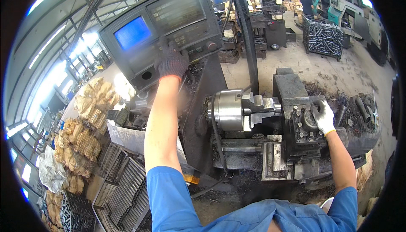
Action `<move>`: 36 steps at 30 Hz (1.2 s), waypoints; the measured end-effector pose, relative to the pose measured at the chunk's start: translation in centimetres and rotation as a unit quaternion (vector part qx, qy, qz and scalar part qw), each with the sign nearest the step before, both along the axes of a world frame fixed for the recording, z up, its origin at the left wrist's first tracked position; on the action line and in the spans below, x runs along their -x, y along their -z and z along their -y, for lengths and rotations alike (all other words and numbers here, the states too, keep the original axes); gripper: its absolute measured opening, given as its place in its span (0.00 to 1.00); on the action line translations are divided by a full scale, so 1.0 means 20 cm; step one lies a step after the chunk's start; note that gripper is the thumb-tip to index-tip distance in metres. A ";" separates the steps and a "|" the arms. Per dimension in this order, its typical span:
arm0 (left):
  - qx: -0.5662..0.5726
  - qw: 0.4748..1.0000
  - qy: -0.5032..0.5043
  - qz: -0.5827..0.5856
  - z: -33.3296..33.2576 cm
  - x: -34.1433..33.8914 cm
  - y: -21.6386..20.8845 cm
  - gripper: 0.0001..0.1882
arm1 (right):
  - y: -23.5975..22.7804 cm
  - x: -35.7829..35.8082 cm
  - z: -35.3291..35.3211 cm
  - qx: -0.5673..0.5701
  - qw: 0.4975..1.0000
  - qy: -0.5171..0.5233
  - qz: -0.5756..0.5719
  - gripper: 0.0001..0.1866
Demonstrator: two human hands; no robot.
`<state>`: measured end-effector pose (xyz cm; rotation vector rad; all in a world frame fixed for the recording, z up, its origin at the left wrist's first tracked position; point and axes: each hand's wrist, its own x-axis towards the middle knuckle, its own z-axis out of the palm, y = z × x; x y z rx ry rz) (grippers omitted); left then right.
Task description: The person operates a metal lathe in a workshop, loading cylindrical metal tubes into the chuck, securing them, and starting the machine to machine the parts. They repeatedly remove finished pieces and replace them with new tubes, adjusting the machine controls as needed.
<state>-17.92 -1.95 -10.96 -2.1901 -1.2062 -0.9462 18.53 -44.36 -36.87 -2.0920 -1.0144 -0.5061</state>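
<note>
My left hand (171, 61), in a dark knit glove with an orange cuff, is raised to the lathe's control panel (127, 65). Its fingers are apart and point up at the keys beside a lit blue screen (132, 33); the hand holds nothing. My right hand (323, 116), in a white glove with dark-stained fingertips, lies on top of the tool turret (305, 126), fingers stretched over its edge. Between the two arms sits a steel chuck (228, 109) with stepped jaws (253, 107). A short shiny cylindrical end (277, 107) shows at the jaws, close to the turret.
Metal shavings cover the lathe bed (243, 145). A rack of long metal bars (122, 194) stands at lower left, near stacked sacks (78, 143). A dark post (247, 33) rises behind the chuck. Farther back are a wire bin of metal parts (323, 37) and another person (306, 4).
</note>
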 end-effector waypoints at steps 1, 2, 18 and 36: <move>0.031 0.999 -0.013 -0.007 -0.01 -0.02 -0.01 0.37 | -0.01 0.01 0.00 0.000 1.000 -0.003 -0.002 0.11; 0.062 0.998 -0.024 -0.014 0.05 -0.06 -0.07 0.36 | -0.02 0.01 0.00 0.001 1.000 -0.005 -0.004 0.11; 0.112 0.993 -0.045 0.007 0.04 -0.27 -0.13 0.30 | -0.04 0.02 0.02 0.010 1.000 0.008 0.001 0.10; 0.118 0.990 -0.071 -0.017 -0.02 -0.25 -0.11 0.37 | -0.01 0.00 0.01 -0.002 1.000 -0.001 -0.004 0.12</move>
